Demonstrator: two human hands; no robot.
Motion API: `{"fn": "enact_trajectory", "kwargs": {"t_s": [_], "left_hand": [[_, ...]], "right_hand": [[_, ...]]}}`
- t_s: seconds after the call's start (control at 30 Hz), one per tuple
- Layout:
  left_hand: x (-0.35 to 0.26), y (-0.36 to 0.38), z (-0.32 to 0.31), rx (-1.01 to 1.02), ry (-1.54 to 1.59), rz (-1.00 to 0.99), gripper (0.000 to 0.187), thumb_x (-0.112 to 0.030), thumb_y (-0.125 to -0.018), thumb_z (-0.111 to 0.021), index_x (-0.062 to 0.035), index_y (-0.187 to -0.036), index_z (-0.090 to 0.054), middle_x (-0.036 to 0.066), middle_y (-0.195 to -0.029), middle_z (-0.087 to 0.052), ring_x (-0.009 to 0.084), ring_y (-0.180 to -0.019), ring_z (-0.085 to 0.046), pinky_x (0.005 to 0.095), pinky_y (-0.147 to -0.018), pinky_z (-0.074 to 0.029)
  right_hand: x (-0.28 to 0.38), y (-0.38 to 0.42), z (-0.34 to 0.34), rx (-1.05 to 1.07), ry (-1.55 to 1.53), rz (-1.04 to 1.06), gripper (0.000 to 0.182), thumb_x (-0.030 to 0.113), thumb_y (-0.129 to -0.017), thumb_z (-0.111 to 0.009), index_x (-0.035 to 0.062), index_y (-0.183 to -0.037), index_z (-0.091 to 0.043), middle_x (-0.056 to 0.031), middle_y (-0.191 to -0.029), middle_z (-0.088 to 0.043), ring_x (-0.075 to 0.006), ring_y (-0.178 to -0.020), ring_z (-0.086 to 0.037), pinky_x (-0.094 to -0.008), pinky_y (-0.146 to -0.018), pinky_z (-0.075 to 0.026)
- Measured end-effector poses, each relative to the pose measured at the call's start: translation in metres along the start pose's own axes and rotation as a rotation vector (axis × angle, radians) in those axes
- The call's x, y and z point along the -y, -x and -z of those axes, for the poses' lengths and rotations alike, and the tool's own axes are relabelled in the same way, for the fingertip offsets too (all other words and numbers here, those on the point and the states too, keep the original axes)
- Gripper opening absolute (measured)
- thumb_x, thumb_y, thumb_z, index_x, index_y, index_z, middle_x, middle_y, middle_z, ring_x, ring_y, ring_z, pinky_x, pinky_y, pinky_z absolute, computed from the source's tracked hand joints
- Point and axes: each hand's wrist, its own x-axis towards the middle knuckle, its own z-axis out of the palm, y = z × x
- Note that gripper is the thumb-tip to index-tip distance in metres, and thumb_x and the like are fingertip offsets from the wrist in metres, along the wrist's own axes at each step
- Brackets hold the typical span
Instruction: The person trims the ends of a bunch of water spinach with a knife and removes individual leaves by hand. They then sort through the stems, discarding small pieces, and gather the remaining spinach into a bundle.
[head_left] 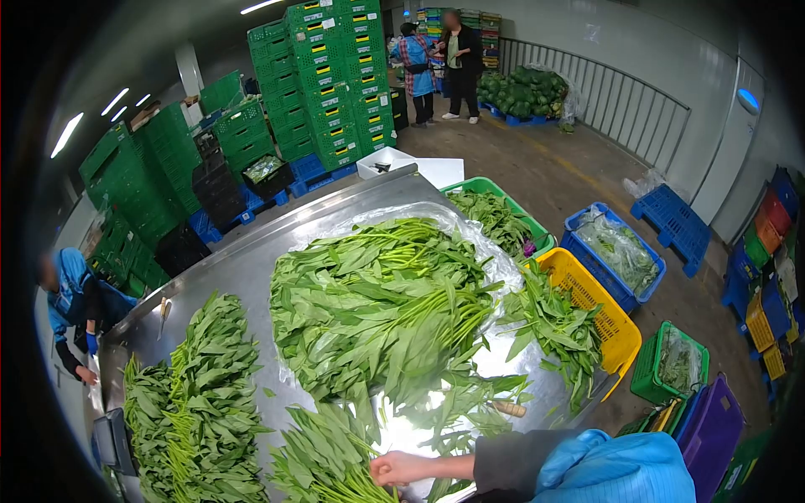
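Observation:
My right hand [401,468] reaches in from the lower right, its fingers closed on the stems of a bunch of leafy greens [323,453] at the table's near edge. My left hand does not show. Beyond the bunch, a large heap of greens [377,302] lies on clear plastic film [482,235] on the metal table [251,251]. Long rows of bunched greens [197,402] lie at the left. A wooden-handled tool [509,408] rests among loose leaves right of the heap.
A yellow crate [625,335], a green crate [541,235] and a blue crate [616,293] stand along the table's right side. A co-worker [75,293] is at the left edge, near a knife [164,314] and a dark scale-like device [113,440]. Two people stand far back beside stacked green crates [335,92].

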Motion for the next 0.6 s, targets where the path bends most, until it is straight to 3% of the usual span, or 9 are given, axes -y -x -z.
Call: {"fn": "enact_trajectory", "kwargs": {"t_s": [0.07, 0.13, 0.2, 0.23, 0.27, 0.33, 0.47, 0.5, 0.6], "left_hand": [[-0.001, 0.000, -0.001, 0.003, -0.001, -0.003, 0.044, -0.013, -0.097, -0.052, -0.0076, -0.136, -0.032, 0.011, -0.125, -0.044, 0.0201, -0.110, -0.047, 0.0351, -0.096, -0.038], [-0.002, 0.001, -0.001, 0.005, -0.005, -0.006, 0.044, -0.013, -0.097, -0.052, -0.0075, -0.136, -0.032, 0.011, -0.124, -0.044, 0.0202, -0.110, -0.047, 0.0351, -0.096, -0.038], [-0.001, 0.003, -0.001, 0.010, -0.008, -0.009, 0.044, -0.013, -0.097, -0.052, -0.0073, -0.136, -0.032, 0.011, -0.124, -0.044, 0.0203, -0.110, -0.047, 0.0351, -0.096, -0.038], [-0.003, 0.003, -0.003, 0.012, -0.015, -0.012, 0.044, -0.013, -0.097, -0.052, -0.0072, -0.136, -0.032, 0.011, -0.124, -0.044, 0.0203, -0.110, -0.047, 0.0351, -0.095, -0.038], [-0.004, 0.002, -0.003, 0.015, -0.017, -0.014, 0.044, -0.014, -0.097, -0.052, -0.0072, -0.136, -0.032, 0.011, -0.124, -0.045, 0.0203, -0.110, -0.047, 0.0351, -0.095, -0.038], [-0.005, 0.003, -0.003, 0.018, -0.024, -0.020, 0.044, -0.014, -0.097, -0.052, -0.0070, -0.136, -0.032, 0.011, -0.124, -0.045, 0.0204, -0.110, -0.047, 0.0351, -0.095, -0.038], [-0.005, 0.004, -0.005, 0.016, -0.031, -0.027, 0.044, -0.014, -0.097, -0.052, -0.0067, -0.136, -0.032, 0.011, -0.124, -0.045, 0.0205, -0.110, -0.047, 0.0351, -0.095, -0.039], [-0.006, 0.004, -0.006, 0.017, -0.034, -0.029, 0.044, -0.014, -0.097, -0.052, -0.0066, -0.136, -0.032, 0.011, -0.123, -0.045, 0.0205, -0.110, -0.047, 0.0352, -0.095, -0.039], [-0.008, 0.006, -0.007, 0.021, -0.038, -0.036, 0.044, -0.014, -0.097, -0.052, -0.0064, -0.136, -0.032, 0.011, -0.123, -0.045, 0.0206, -0.110, -0.047, 0.0352, -0.095, -0.039]], "right_hand": [[0.012, 0.010, 0.001, 0.004, -0.034, 0.075, 0.019, 0.021, -0.087, -0.062, 0.0031, -0.093, -0.060, -0.0011, -0.063, -0.053, -0.0076, -0.048, -0.045, -0.0232, -0.045, -0.037], [0.019, 0.017, 0.003, -0.370, -0.119, 0.213, 0.024, 0.027, -0.092, -0.057, 0.0044, -0.100, -0.061, -0.0011, -0.066, -0.054, -0.0082, -0.047, -0.046, -0.0231, -0.046, -0.038], [0.017, 0.021, 0.018, -0.575, -0.423, 0.139, 0.037, 0.038, -0.096, -0.050, 0.0053, -0.109, -0.061, -0.0016, -0.069, -0.057, -0.0094, -0.046, -0.047, -0.0234, -0.046, -0.039], [0.007, 0.021, 0.026, -0.565, -0.384, 0.007, 0.050, 0.048, -0.095, -0.045, 0.0032, -0.107, -0.064, -0.0025, -0.070, -0.058, -0.0107, -0.045, -0.048, -0.0234, -0.046, -0.040], [-0.003, 0.021, 0.030, -0.568, -0.384, 0.011, 0.050, 0.048, -0.095, -0.045, 0.0032, -0.107, -0.064, -0.0025, -0.070, -0.058, -0.0107, -0.045, -0.048, -0.0234, -0.046, -0.040], [-0.028, 0.021, 0.031, -0.259, 0.182, -0.401, 0.061, 0.061, -0.090, -0.045, 0.0058, -0.108, -0.066, -0.0049, -0.081, -0.063, -0.0107, -0.047, -0.051, -0.0240, -0.043, -0.042], [-0.049, 0.028, 0.009, -0.120, 0.128, -0.325, 0.057, 0.059, -0.088, -0.051, 0.0052, -0.097, -0.066, -0.0013, -0.073, -0.062, -0.0094, -0.048, -0.049, -0.0239, -0.042, -0.040], [-0.043, 0.030, 0.003, -0.119, 0.000, -0.281, 0.046, 0.050, -0.088, -0.058, 0.0049, -0.091, -0.065, 0.0011, -0.069, -0.059, -0.0074, -0.048, -0.046, -0.0235, -0.041, -0.037], [-0.048, 0.020, -0.003, -0.091, -0.012, -0.172, 0.035, 0.041, -0.088, -0.061, 0.0055, -0.088, -0.064, 0.0018, -0.070, -0.057, -0.0061, -0.048, -0.044, -0.0232, -0.040, -0.035]]}}
